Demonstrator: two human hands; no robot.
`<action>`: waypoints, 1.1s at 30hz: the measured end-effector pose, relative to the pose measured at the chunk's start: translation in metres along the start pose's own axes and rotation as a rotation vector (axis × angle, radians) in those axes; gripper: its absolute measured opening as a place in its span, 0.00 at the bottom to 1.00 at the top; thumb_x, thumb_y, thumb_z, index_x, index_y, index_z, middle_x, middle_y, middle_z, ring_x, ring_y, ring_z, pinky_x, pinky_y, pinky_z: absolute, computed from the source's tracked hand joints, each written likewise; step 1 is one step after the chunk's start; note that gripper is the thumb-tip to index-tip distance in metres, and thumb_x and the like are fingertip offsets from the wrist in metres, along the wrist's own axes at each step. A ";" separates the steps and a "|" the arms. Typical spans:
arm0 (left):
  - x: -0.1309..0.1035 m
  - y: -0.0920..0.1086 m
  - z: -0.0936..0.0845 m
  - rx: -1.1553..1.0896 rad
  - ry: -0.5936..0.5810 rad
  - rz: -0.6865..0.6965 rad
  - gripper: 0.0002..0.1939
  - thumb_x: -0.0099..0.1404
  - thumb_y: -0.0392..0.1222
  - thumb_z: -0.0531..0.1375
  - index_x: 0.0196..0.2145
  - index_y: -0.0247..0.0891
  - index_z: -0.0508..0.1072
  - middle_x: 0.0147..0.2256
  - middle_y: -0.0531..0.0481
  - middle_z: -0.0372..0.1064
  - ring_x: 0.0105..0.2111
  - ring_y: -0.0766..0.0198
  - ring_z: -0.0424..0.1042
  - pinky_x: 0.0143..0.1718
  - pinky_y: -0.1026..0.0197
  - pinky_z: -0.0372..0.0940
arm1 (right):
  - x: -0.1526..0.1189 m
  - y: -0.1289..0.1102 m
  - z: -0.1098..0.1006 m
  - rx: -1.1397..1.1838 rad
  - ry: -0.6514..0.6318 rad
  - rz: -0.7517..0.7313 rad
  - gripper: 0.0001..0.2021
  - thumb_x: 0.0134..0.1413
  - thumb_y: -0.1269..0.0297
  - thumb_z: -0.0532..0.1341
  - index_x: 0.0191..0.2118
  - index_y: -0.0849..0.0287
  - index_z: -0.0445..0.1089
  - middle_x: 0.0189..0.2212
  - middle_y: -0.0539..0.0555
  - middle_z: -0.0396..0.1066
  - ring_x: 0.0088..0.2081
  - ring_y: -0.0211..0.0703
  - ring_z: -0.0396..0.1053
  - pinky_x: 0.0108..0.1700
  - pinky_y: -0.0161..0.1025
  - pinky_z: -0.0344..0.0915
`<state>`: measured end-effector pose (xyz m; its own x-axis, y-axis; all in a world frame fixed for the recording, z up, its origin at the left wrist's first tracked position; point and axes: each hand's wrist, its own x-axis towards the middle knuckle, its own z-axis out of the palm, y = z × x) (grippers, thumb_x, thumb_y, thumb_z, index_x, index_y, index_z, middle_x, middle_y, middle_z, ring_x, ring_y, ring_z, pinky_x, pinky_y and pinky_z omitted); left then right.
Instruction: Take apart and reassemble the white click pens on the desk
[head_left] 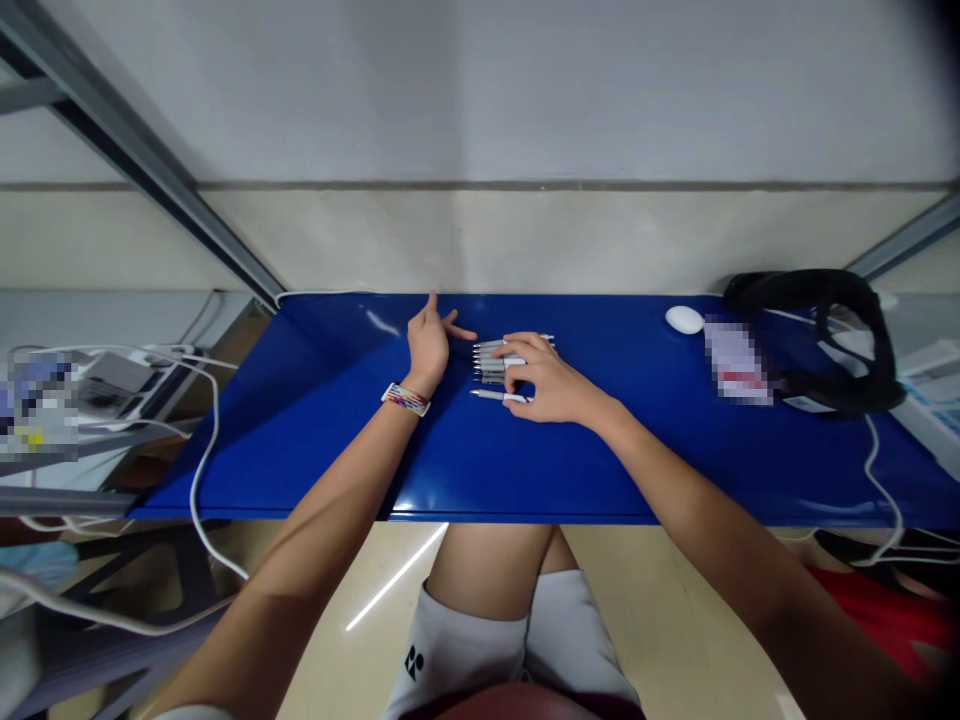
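Several slim grey-and-white pens (pixel 486 363) lie side by side in a row on the blue tabletop (pixel 525 470), tips pointing left. One separate pen (pixel 489 395) lies a little nearer to me. My right hand (pixel 551 380) pinches this nearer pen between thumb and index finger, while its other fingers reach over the row and hide part of it. Just left of the pen tips, my left hand (pixel 429 345) is raised on edge with its fingers apart, holding nothing. A patterned band (pixel 406 398) circles the left wrist.
On the right are a white mouse-like object (pixel 684 320), a blurred packet (pixel 736 360) and a black strap-like headset (pixel 855 340). White cables (pixel 214 440) hang at the left edge. A wall (pixel 570 240) stands behind the table, with metal posts at both sides.
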<state>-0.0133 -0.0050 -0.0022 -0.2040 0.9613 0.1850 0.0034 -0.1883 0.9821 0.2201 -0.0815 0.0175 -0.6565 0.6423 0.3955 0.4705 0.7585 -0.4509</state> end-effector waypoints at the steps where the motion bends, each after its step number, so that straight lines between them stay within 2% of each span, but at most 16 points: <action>1: 0.000 0.000 -0.001 -0.010 -0.016 -0.012 0.41 0.81 0.60 0.50 0.76 0.23 0.57 0.23 0.50 0.79 0.61 0.49 0.79 0.77 0.42 0.53 | 0.000 0.000 0.001 0.003 0.002 -0.005 0.07 0.57 0.69 0.70 0.30 0.53 0.75 0.64 0.58 0.72 0.73 0.61 0.58 0.72 0.65 0.61; 3: 0.000 0.001 -0.002 -0.024 -0.036 -0.023 0.40 0.81 0.55 0.49 0.78 0.23 0.53 0.24 0.50 0.80 0.63 0.51 0.77 0.77 0.43 0.53 | 0.000 0.000 0.001 0.012 0.010 -0.020 0.07 0.57 0.69 0.70 0.30 0.53 0.75 0.63 0.58 0.73 0.73 0.61 0.58 0.72 0.64 0.62; 11: 0.000 0.000 -0.001 -0.075 -0.017 -0.021 0.34 0.79 0.44 0.49 0.77 0.24 0.57 0.29 0.46 0.84 0.65 0.52 0.75 0.78 0.44 0.51 | 0.001 -0.001 0.000 0.036 0.010 -0.012 0.07 0.57 0.69 0.70 0.30 0.53 0.75 0.64 0.57 0.73 0.73 0.61 0.58 0.72 0.65 0.61; 19: -0.003 0.002 -0.001 -0.103 -0.021 -0.038 0.38 0.75 0.45 0.54 0.76 0.20 0.58 0.32 0.42 0.85 0.69 0.49 0.71 0.79 0.43 0.46 | 0.004 0.002 -0.002 0.162 0.083 0.033 0.06 0.55 0.68 0.72 0.31 0.52 0.77 0.61 0.54 0.77 0.72 0.60 0.61 0.72 0.67 0.59; 23: -0.002 0.001 -0.001 -0.100 -0.028 -0.023 0.40 0.73 0.45 0.55 0.75 0.18 0.58 0.32 0.41 0.85 0.69 0.49 0.70 0.78 0.45 0.50 | 0.006 0.007 -0.007 0.221 0.230 0.049 0.06 0.54 0.68 0.72 0.32 0.51 0.76 0.52 0.54 0.82 0.66 0.60 0.69 0.67 0.63 0.65; 25: -0.001 0.000 -0.001 -0.078 -0.034 0.002 0.40 0.73 0.44 0.54 0.76 0.18 0.57 0.33 0.41 0.85 0.69 0.49 0.71 0.77 0.46 0.52 | 0.006 0.010 -0.011 0.242 0.307 0.116 0.05 0.56 0.67 0.71 0.33 0.51 0.75 0.46 0.54 0.83 0.61 0.59 0.73 0.64 0.59 0.68; 29: -0.001 0.001 0.000 -0.001 -0.031 0.043 0.36 0.73 0.45 0.55 0.74 0.27 0.64 0.39 0.42 0.86 0.68 0.49 0.72 0.75 0.43 0.55 | 0.005 0.015 -0.018 0.201 0.381 0.304 0.05 0.60 0.62 0.70 0.36 0.51 0.74 0.38 0.53 0.80 0.44 0.53 0.78 0.52 0.51 0.72; 33: -0.010 0.015 0.005 0.078 -0.095 0.109 0.27 0.74 0.49 0.58 0.66 0.38 0.77 0.45 0.44 0.86 0.63 0.49 0.76 0.73 0.42 0.58 | 0.004 0.021 -0.020 0.138 0.375 0.318 0.04 0.64 0.61 0.68 0.37 0.51 0.73 0.36 0.52 0.78 0.41 0.50 0.76 0.47 0.47 0.71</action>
<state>-0.0062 -0.0164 0.0104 -0.1052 0.9515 0.2893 0.0976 -0.2796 0.9551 0.2391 -0.0603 0.0253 -0.2244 0.8536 0.4702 0.5133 0.5137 -0.6875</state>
